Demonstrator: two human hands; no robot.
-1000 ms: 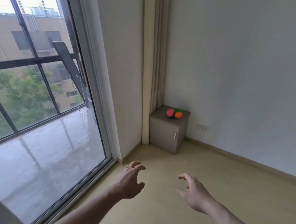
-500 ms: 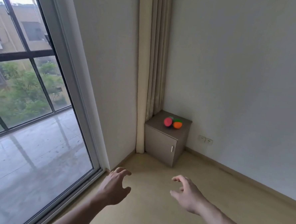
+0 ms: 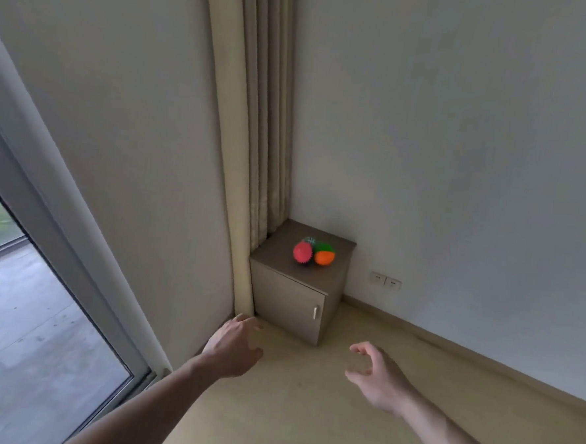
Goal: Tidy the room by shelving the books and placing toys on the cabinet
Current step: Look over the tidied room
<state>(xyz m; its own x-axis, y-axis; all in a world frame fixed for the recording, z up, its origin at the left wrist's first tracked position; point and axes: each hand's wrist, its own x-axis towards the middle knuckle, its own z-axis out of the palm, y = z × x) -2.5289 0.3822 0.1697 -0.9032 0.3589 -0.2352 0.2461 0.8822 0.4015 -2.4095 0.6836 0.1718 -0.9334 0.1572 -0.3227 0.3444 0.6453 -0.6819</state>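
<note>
A small grey-brown cabinet point(image 3: 290, 304) stands in the room's corner with its door closed. On its top lie a spiky pink ball point(image 3: 302, 252) and an orange-and-green ball point(image 3: 324, 254), touching each other, with a third pale toy half hidden behind them. My left hand point(image 3: 234, 347) and my right hand point(image 3: 376, 378) hover over the floor in front of the cabinet, fingers spread and curled, holding nothing. No books are in view.
A beige curtain point(image 3: 257, 116) hangs in the corner right beside the cabinet. A glass sliding door point(image 3: 22, 308) fills the left. Wall sockets point(image 3: 385, 281) sit low on the right wall. Bare tan floor point(image 3: 307, 421) spreads under my arms.
The view has swung right and closed in on the corner: the window has slid off to the left, the cabinet looms larger. Both hands stay out in front, still holding nothing.
</note>
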